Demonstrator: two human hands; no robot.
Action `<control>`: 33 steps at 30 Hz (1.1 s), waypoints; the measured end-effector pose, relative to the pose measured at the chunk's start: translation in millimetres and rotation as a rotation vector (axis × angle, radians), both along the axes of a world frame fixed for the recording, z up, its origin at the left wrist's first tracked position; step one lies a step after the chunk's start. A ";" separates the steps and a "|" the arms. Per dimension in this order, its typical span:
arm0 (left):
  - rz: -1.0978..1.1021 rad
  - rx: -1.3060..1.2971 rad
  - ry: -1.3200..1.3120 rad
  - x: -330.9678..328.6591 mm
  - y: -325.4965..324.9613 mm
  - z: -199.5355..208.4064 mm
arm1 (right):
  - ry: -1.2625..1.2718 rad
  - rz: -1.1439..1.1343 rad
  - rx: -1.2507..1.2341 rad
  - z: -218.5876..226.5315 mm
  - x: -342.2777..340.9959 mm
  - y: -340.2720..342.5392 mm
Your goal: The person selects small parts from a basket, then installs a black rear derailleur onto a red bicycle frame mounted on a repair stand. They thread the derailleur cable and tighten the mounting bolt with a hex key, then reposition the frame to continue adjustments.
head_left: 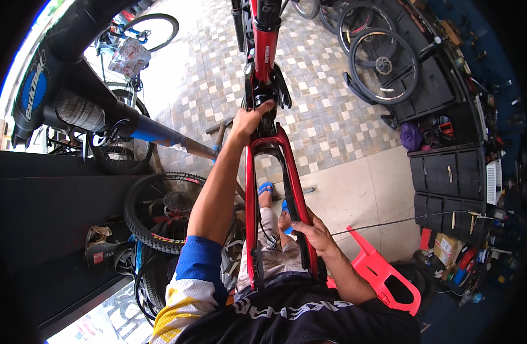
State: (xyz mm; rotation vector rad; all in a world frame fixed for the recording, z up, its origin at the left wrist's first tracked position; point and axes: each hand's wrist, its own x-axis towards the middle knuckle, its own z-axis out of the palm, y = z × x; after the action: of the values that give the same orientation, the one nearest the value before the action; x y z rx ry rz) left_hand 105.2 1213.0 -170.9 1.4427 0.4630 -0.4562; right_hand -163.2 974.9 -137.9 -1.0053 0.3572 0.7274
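A red and black bicycle frame [265, 54] runs down the middle of the view. Its forked red rear end [251, 189] points toward my body, with one arm on each side. My left hand [253, 119] is closed around the black joint where the fork-shaped part meets the main frame, its thumb laid across the top. Lower down, my right hand [314, 234] grips the right arm of the rear end, thumb on the inner side and fingers partly hidden. No wheel sits between the two arms.
On the left stands a repair stand [154, 131] with a black clamp head. A knobby wheel [177, 212] lies below it. At the right are leaning wheels [384, 66], black drawers [452, 172] and a pinkish-red plastic chair [369, 261]. Tiled floor [326, 126] spreads beyond.
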 end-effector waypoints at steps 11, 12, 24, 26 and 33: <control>-0.225 0.117 -0.404 -57.9 25.3 -1.5 | 0.067 0.085 -0.182 45.0 18.5 -2.2; -0.238 0.179 -0.410 -59.4 25.4 -1.9 | 0.058 0.093 -0.175 48.7 21.4 -3.1; -0.219 0.274 -0.418 -47.9 28.7 -7.4 | 0.148 0.140 -0.076 65.8 48.0 -9.3; -0.209 0.238 -0.392 -44.4 28.9 -6.8 | 0.174 0.137 -0.078 70.2 52.2 -10.6; -0.255 0.185 -0.376 -40.6 34.1 -7.0 | 0.164 0.153 -0.141 69.1 54.2 -7.2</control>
State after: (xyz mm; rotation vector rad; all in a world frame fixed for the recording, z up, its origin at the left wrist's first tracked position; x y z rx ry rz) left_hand 64.6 1247.1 -177.8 1.7318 0.0186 -0.3378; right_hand -108.9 967.8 -68.8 -1.1179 0.4825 0.9364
